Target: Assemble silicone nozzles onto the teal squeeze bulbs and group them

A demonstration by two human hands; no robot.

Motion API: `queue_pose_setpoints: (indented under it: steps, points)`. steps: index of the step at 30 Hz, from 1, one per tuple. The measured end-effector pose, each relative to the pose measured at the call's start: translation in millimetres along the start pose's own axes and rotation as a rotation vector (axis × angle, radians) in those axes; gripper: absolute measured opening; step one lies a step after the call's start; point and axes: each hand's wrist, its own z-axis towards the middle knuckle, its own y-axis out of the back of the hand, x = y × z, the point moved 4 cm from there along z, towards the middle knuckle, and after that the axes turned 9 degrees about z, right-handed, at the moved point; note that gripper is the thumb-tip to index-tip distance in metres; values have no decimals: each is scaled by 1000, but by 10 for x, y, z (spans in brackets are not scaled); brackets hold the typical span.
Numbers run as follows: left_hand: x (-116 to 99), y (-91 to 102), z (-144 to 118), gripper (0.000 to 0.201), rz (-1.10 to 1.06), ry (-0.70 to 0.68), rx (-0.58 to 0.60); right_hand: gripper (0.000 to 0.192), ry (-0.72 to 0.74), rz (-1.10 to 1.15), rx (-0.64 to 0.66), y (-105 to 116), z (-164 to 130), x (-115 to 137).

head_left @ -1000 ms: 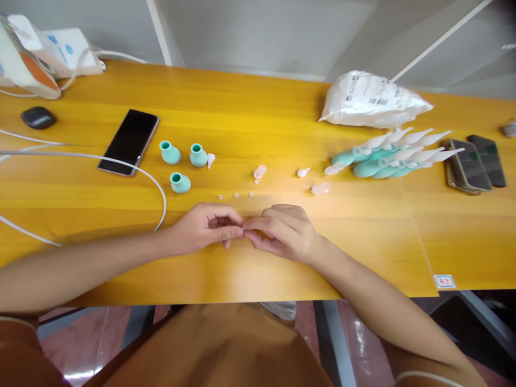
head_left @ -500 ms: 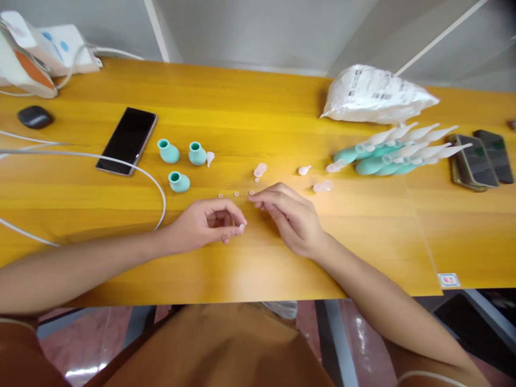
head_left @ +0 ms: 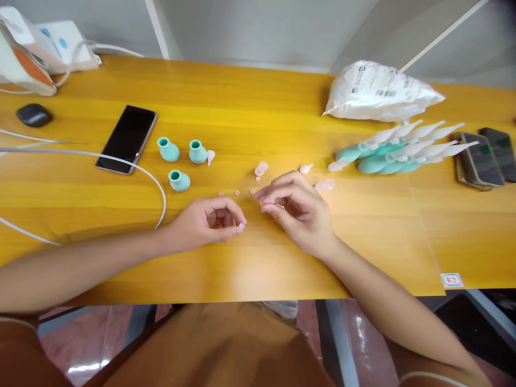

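Note:
My left hand [head_left: 217,220] pinches a small white piece [head_left: 241,226] between thumb and fingertips, just above the table. To its right, my right hand [head_left: 300,209] is closed in a pinch; a pale speck shows at its fingertips, too small to name. Three tiny translucent rings lie in a row beyond my hands: a left ring [head_left: 221,194], a middle ring [head_left: 237,192] and a right ring [head_left: 252,191] close to my right fingertips. Behind them lie a clear pinkish silicone piece [head_left: 262,168] and a small round bit [head_left: 258,178].
Three teal bulbs [head_left: 178,181] with open necks stand at left, a white tip [head_left: 210,156] beside them. Several teal bulb syringes [head_left: 387,161] with white nozzles lie at right, before a white plastic bag [head_left: 381,94]. A phone [head_left: 128,140] and white cable [head_left: 141,167] lie left.
My right hand has drawn back slightly to the right from the rings, and its thumb and fingertips have come together. My left hand keeps its pinch, nearly still.

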Motion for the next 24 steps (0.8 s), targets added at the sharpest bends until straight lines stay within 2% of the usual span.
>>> queue_pose_setpoints:
  steps: [5, 10, 14, 17, 19, 21, 24]
  points:
    - [-2, 0, 10, 18, -16, 2, -12, 17, 39, -29, -14, 66, 33, 16]
    - [-2, 16, -15, 16, -26, -19, -73, 11, -86, 141, 12, 26, 17, -14]
    - [-62, 58, -83, 13, 50, -176, -200, 7, -263, 397, 16, -71, -22, -79]
    - [-125, 79, -126, 12, 161, -340, -277, 8, -303, 472, 18, -111, -31, -77]
    - [-145, 88, -136, 11, 222, -402, -304, 9, -306, 481, 11, -114, -29, -66]
    - [-145, 94, -134, 10, 255, -406, -308, 10, -308, 484, 0, -108, -28, -60]
    - [-130, 100, -122, 14, 267, -336, -294, 11, -310, 485, 2, -107, -32, -66]
